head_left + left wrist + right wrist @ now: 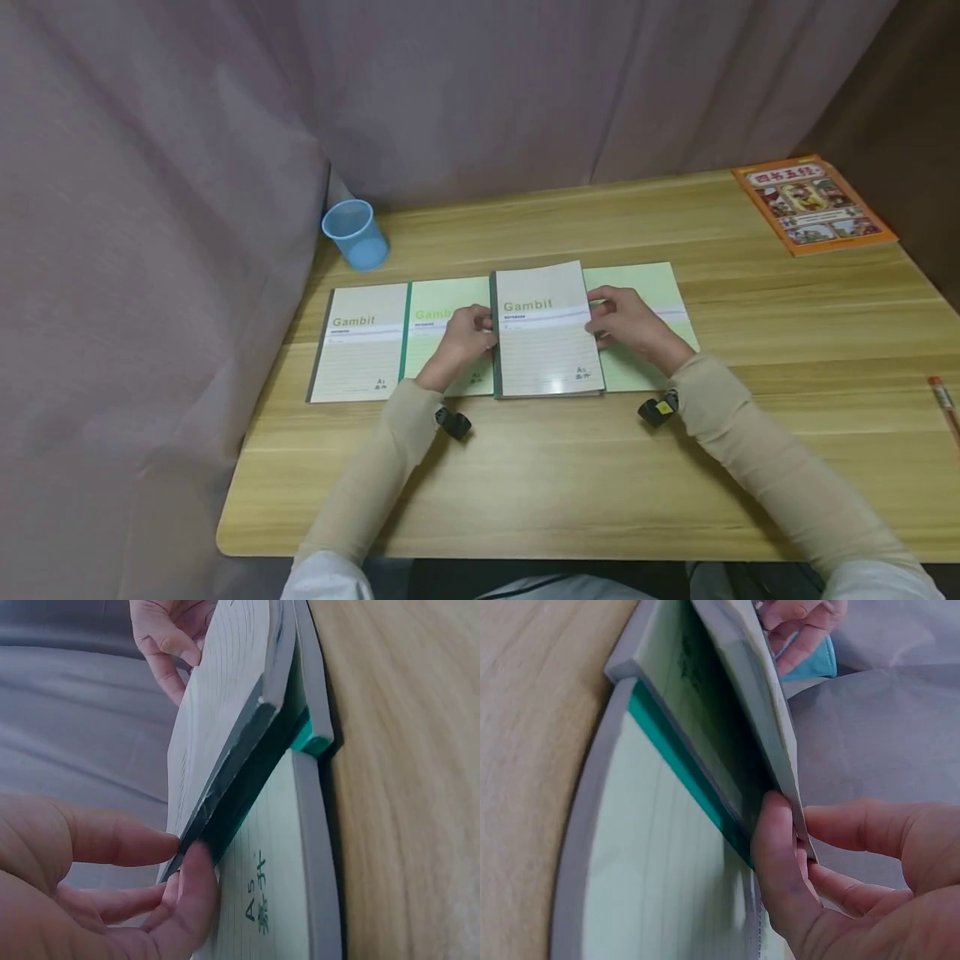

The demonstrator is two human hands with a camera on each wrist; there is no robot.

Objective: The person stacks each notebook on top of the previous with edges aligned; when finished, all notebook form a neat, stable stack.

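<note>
Two hands grip one grey notebook (546, 333) near the tabletop's (570, 483) left middle: left hand (467, 336) pinching its spine edge, right hand (628, 323) its opposite edge. We judge uneven lifting could drag the green notebooks (651, 333) beneath it askew.

A blue plastic cup (356, 233) stands near the curtain (187, 125) at the wooden table's (600, 467) back left; an orange picture book (813, 204) lies far right; a red pen (943, 400) pokes in at the right edge.
</note>
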